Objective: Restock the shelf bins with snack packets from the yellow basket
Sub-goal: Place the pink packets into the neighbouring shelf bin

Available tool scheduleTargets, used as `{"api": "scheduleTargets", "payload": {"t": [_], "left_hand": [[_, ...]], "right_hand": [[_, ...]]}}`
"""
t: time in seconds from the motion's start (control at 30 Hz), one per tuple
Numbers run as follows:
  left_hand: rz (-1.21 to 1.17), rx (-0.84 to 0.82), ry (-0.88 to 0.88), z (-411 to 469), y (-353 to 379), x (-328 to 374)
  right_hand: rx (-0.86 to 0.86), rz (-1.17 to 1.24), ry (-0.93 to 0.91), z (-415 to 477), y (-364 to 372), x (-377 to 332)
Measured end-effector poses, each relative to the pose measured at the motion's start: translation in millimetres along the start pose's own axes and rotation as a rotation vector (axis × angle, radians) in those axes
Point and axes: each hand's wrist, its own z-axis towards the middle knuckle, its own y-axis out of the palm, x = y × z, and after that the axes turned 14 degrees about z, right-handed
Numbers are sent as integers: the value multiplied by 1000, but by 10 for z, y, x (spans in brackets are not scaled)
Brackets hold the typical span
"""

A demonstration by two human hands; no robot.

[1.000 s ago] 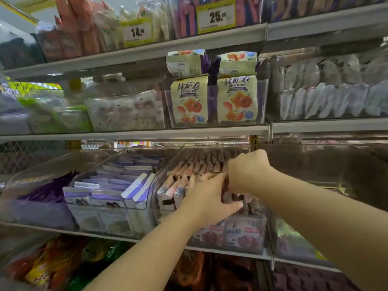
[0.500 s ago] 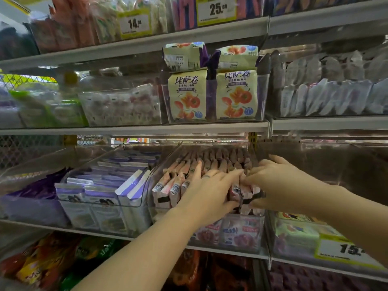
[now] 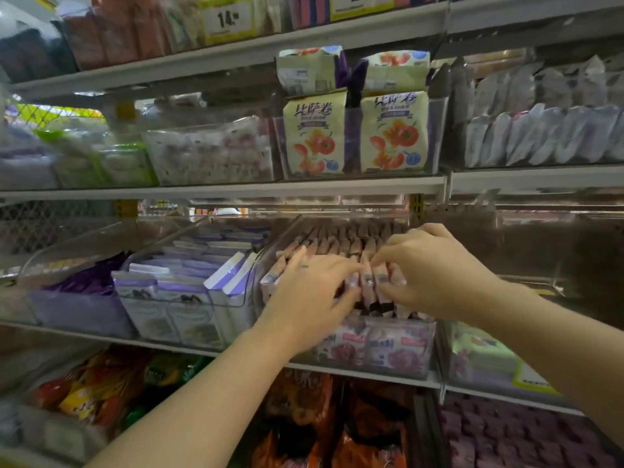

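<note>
The right hand has its fingers curled and its thumb closed against them, pinching the top edges of a few pink snack packets at the front of a clear bin. The left hand meets it from the other side, fingers stretched nearly straight and lying across the packet tops, holding nothing. It looks as though it is pressing the row back to keep a gap open; motion blur hides the detail.

The packets stand upright on edge, packed tightly in several rows, likely so that more fit and each row stays neat. The pinched ones sit directly under both sets of fingertips, in the front middle of the bin, level with their neighbours, so they seem nearly seated.

The bin rests on the middle shelf. Just left of it is a bin of purple-and-white boxes. On the shelf above stand cream bags printed with tomatoes. The yellow basket is out of view.
</note>
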Motion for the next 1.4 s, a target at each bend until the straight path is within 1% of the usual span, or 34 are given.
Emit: {"api": "scheduleTargets", "payload": {"t": [0.03,0.1,0.17,0.27,0.43,0.57,0.63,0.73,0.83,0.97,1.03,1.1,1.2,1.3,1.4], "left_hand": [[-32,87,-35,-171,-50,-59],[-46,203,-127,-561,-125,-207],[-16,227,-227,-1001,-180,-374],[71,187,-338,-1775,-234,-641],[188,23,-562,-3239,-362,-1009],[221,-199,-783,-4355,-550,-1199],[233,-331,-887,-4881,-629,-1274],[245,-481,-1057,-5629,-691,-1365],[222,-603,-1295,-6312,-644,-1383],[126,-905,-1580,-7034,-364,-1267],[70,-1014,-1692,-7289,-189,-1202],[54,-1051,-1765,-7489,-26,-1164],[78,-1025,-1847,-7689,169,-1139],[104,-992,-1864,-7798,312,-1107],[169,-910,-1844,-7884,394,-1117]], "right_hand": [[93,48,-72,-34,64,-143],[187,160,-218,-97,245,-509],[149,277,-327,-123,501,-908],[1,414,-391,-128,982,-1504],[-194,561,-461,-144,1923,-2535],[-405,696,-506,-254,2663,-3319],[-537,709,-537,-366,3047,-3684],[-705,726,-576,-583,3603,-4198],[-872,776,-595,-818,4109,-4679],[-1104,831,-563,-1176,4712,-5180],[-1186,832,-570,-1387,4987,-5382],[-1242,831,-587,-1594,5207,-5571],[-1273,852,-583,-1868,5449,-5811],[-1233,856,-619,-2050,5633,-5960],[-1112,818,-691,-2177,5795,-5990]]}}
